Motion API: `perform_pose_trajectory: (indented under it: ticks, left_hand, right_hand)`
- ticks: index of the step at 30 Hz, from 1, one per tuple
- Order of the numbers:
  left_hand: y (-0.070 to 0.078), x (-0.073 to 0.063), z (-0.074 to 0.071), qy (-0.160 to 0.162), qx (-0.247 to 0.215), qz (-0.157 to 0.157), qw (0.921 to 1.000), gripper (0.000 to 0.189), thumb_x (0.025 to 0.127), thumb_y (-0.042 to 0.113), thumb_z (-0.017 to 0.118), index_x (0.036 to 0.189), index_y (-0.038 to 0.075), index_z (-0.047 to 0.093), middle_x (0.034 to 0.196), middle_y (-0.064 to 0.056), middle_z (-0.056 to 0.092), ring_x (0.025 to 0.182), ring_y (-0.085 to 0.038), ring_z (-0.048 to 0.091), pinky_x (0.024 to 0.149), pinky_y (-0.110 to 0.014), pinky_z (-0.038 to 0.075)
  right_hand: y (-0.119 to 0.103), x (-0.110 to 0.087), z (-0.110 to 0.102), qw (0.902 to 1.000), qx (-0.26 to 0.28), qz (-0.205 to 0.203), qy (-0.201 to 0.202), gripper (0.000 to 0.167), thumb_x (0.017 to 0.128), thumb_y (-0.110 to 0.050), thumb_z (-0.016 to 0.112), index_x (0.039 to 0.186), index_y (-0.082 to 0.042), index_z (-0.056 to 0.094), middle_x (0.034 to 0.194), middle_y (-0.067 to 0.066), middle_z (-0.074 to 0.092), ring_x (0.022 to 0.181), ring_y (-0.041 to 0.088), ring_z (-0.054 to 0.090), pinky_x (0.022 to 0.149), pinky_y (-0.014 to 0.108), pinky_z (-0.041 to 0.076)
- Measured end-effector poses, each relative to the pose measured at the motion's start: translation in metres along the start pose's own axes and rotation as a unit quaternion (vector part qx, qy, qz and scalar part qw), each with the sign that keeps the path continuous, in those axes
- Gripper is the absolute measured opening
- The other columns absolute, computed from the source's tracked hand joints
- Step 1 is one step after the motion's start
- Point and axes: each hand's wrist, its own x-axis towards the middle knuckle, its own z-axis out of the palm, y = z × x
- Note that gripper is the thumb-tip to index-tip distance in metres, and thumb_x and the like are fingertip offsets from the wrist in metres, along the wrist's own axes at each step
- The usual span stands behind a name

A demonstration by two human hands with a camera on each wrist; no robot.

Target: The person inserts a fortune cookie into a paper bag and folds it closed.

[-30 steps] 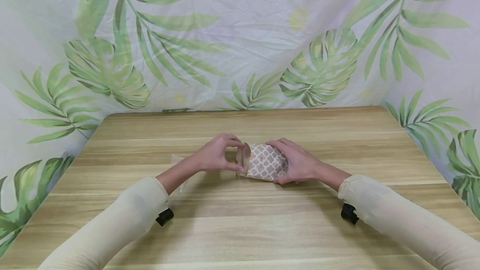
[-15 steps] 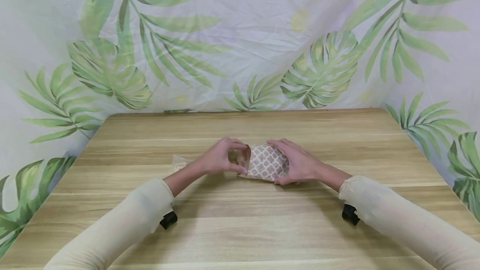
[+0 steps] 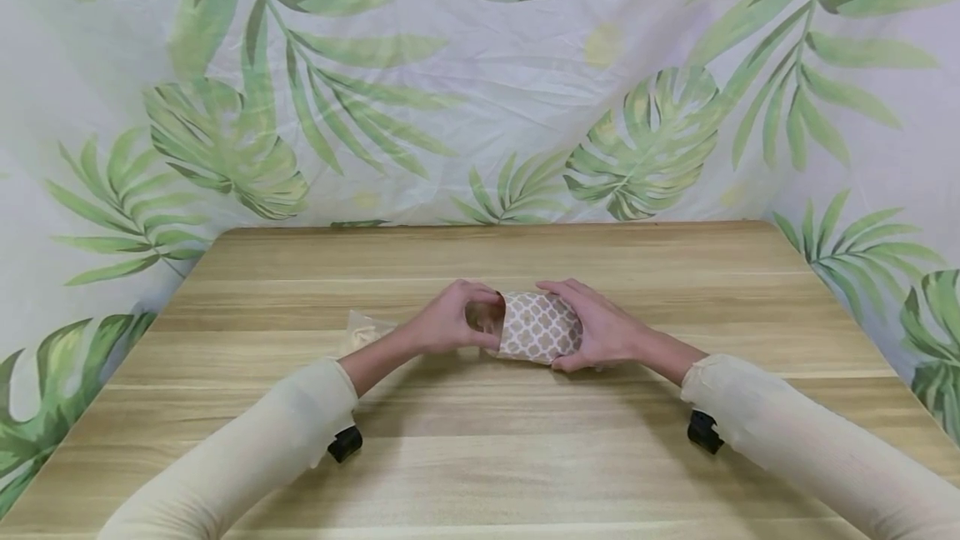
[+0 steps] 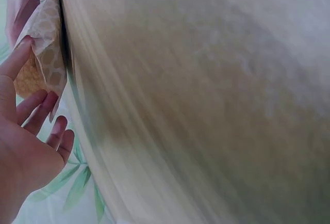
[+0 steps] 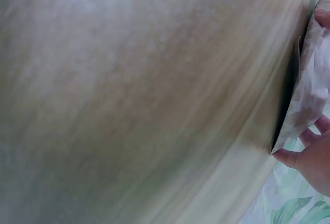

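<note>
A small paper bag (image 3: 538, 325) with a tan and white lattice pattern lies on its side near the table's middle, its mouth facing left. My left hand (image 3: 450, 319) holds the mouth's edges between thumb and fingers. Around the closed end, my right hand (image 3: 600, 327) grips with thumb and fingers on opposite sides. Inside the mouth, the left wrist view shows a golden-brown, rough-textured thing (image 4: 29, 77); most of it is hidden by the paper. In the right wrist view, thumb and fingers of the right hand (image 5: 314, 157) meet the bag's corner (image 5: 289, 136).
Behind my left forearm lies a clear plastic bag (image 3: 362, 330) with something pale inside, partly covered by the arm. The wooden table (image 3: 510, 465) ends at a leaf-printed cloth (image 3: 420, 140) along the back. Dark cameras hang under both wrists.
My left hand has shifted slightly right, its fingers now right at the bag's mouth. More of the clear plastic bag shows behind the forearm. The right hand keeps its grip.
</note>
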Motion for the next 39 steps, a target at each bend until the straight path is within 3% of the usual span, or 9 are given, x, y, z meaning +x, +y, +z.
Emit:
perform_pose_trajectory:
  ticks: [3, 7, 11, 17, 26, 39]
  left_hand:
    - [0.0, -0.002, -0.004, 0.005, -0.017, 0.005, 0.9998, 0.063, 0.076, 0.021, 0.092, 0.127, -0.006, 0.069, 0.132, -0.02, 0.068, 0.127, -0.038, 0.058, 0.111, -0.054, 0.042]
    - [0.0, -0.008, -0.013, 0.011, -0.032, 0.006, 0.9994, 0.056, 0.079, 0.022, 0.091, 0.126, -0.002, 0.072, 0.132, -0.016, 0.069, 0.126, -0.035, 0.06, 0.099, -0.055, 0.05]
    - [-0.002, -0.015, -0.025, 0.017, -0.012, -0.008, 0.9997, 0.05, 0.083, 0.024, 0.088, 0.125, 0.001, 0.072, 0.131, -0.014, 0.069, 0.126, -0.034, 0.061, 0.092, -0.056, 0.051]
    - [-0.004, -0.028, -0.042, 0.025, 0.005, -0.032, 0.9992, 0.044, 0.085, 0.019, 0.085, 0.122, -0.001, 0.073, 0.127, -0.012, 0.071, 0.123, -0.034, 0.062, 0.093, -0.058, 0.05]
    - [-0.013, -0.045, -0.06, 0.045, 0.025, -0.041, 0.9979, 0.039, 0.086, 0.018, 0.086, 0.118, 0.0, 0.074, 0.121, -0.012, 0.073, 0.116, -0.039, 0.062, 0.092, -0.06, 0.05]
    - [-0.025, -0.067, -0.082, 0.056, 0.043, -0.053, 0.9961, 0.035, 0.087, 0.014, 0.084, 0.117, -0.002, 0.074, 0.119, -0.016, 0.074, 0.116, -0.04, 0.062, 0.091, -0.061, 0.049]
  right_hand:
    - [0.0, 0.0, 0.0, 1.0, 0.004, 0.003, -0.001, 0.111, 0.063, -0.036, 0.092, 0.155, -0.004, 0.04, 0.136, 0.016, 0.057, 0.123, 0.032, 0.057, 0.106, 0.055, 0.047]
    - [0.001, -0.001, -0.001, 0.9999, 0.007, 0.009, -0.002, 0.111, 0.062, -0.034, 0.092, 0.156, -0.004, 0.04, 0.136, 0.017, 0.056, 0.123, 0.034, 0.057, 0.106, 0.055, 0.047]
    - [0.002, -0.002, -0.002, 1.0, -0.005, 0.008, 0.001, 0.11, 0.063, -0.036, 0.093, 0.155, -0.004, 0.041, 0.134, 0.018, 0.057, 0.122, 0.035, 0.057, 0.105, 0.057, 0.048]
    - [0.003, -0.002, -0.003, 0.9999, -0.009, 0.007, -0.001, 0.113, 0.063, -0.042, 0.096, 0.154, -0.003, 0.042, 0.135, 0.019, 0.057, 0.124, 0.038, 0.057, 0.106, 0.059, 0.047]
    - [0.001, 0.0, -0.005, 0.9998, -0.009, 0.015, 0.005, 0.111, 0.066, -0.045, 0.095, 0.153, 0.001, 0.044, 0.144, 0.02, 0.056, 0.133, 0.039, 0.054, 0.113, 0.057, 0.04]
    - [0.002, 0.005, -0.004, 0.9996, -0.028, 0.0, 0.008, 0.111, 0.061, -0.04, 0.097, 0.151, 0.0, 0.046, 0.131, 0.018, 0.062, 0.121, 0.037, 0.06, 0.106, 0.059, 0.046]
